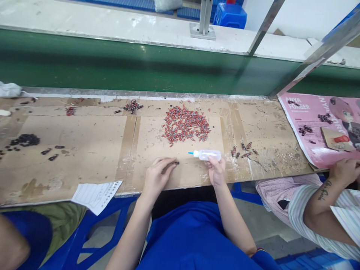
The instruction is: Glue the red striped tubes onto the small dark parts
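Observation:
My left hand (157, 175) rests on the cardboard-covered bench (92, 150) and pinches a small dark part (176, 163) at its fingertips. My right hand (216, 170) grips a small clear squeeze bottle (207, 154) lying sideways, its blue nozzle pointing left toward the dark part. Beyond both hands lies a pile of small red and grey parts (185, 125). A few of the same parts (243, 149) lie just right of the bottle.
A green conveyor belt (140, 67) runs behind the bench. Dark parts (25, 140) are scattered at left, a paper slip (95, 195) hangs over the front edge. A co-worker's tattooed arm (326, 202) rests at right by a pink poster (317, 127).

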`<action>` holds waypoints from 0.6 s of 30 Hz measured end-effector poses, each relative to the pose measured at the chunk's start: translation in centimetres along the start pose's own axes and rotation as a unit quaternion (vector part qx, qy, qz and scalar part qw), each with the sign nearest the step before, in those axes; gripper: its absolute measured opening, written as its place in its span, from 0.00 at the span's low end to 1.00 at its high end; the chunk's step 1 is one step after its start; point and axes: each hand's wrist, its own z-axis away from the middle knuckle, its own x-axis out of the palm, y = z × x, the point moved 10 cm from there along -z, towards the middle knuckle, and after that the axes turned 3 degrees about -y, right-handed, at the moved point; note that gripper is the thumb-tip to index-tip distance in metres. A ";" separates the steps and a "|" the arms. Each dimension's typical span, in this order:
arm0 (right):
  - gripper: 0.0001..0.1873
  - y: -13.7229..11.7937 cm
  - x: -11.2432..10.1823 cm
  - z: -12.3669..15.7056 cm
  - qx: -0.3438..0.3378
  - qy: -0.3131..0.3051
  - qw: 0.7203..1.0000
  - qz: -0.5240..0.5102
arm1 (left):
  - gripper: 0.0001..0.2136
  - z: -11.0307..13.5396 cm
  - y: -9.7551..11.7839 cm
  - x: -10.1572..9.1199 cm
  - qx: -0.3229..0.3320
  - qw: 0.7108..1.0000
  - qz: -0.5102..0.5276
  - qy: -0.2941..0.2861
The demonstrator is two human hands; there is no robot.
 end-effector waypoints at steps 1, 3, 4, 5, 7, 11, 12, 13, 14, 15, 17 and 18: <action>0.15 -0.1 0.3 0.2 -0.005 -0.003 1.000 0.019 | 0.07 0.0 0.0 0.1 -0.004 1.000 0.007 0.001; 0.15 -0.2 1.1 0.5 -0.017 -0.013 0.998 0.057 | 0.07 0.1 0.0 0.1 -0.010 1.000 0.018 0.004; 0.15 -0.2 1.5 0.7 -0.022 -0.021 0.997 0.073 | 0.07 0.1 -0.1 0.1 -0.010 1.000 0.021 0.006; 0.14 -0.2 1.9 0.8 -0.025 -0.029 0.996 0.085 | 0.07 0.1 -0.1 0.1 -0.009 1.000 0.022 0.007; 0.14 0.0 2.3 0.9 -0.024 -0.037 0.994 0.102 | 0.07 0.1 0.0 0.0 -0.006 1.000 0.019 0.007; 0.13 0.4 2.3 0.9 -0.015 -0.039 0.991 0.127 | 0.07 0.0 0.0 0.0 -0.005 1.000 0.014 0.006; 0.13 0.5 2.2 0.9 -0.016 -0.037 0.990 0.133 | 0.07 0.0 0.1 0.0 -0.006 1.000 0.015 0.006; 0.13 0.5 2.1 0.9 -0.016 -0.035 0.990 0.137 | 0.07 0.0 0.1 -0.1 -0.007 1.000 0.016 0.007; 0.13 0.4 2.1 0.9 -0.017 -0.035 0.989 0.141 | 0.07 0.0 0.1 -0.1 -0.008 1.000 0.017 0.007; 0.13 0.4 2.1 0.8 -0.018 -0.036 0.989 0.144 | 0.07 0.0 0.2 -0.1 -0.010 1.000 0.018 0.007; 0.12 0.4 2.2 0.9 -0.019 -0.041 0.988 0.148 | 0.07 -0.1 0.2 -0.1 -0.012 1.000 0.021 0.008; 0.12 0.4 2.3 0.9 -0.019 -0.042 0.987 0.152 | 0.07 -0.1 0.2 -0.2 -0.013 1.000 0.022 0.008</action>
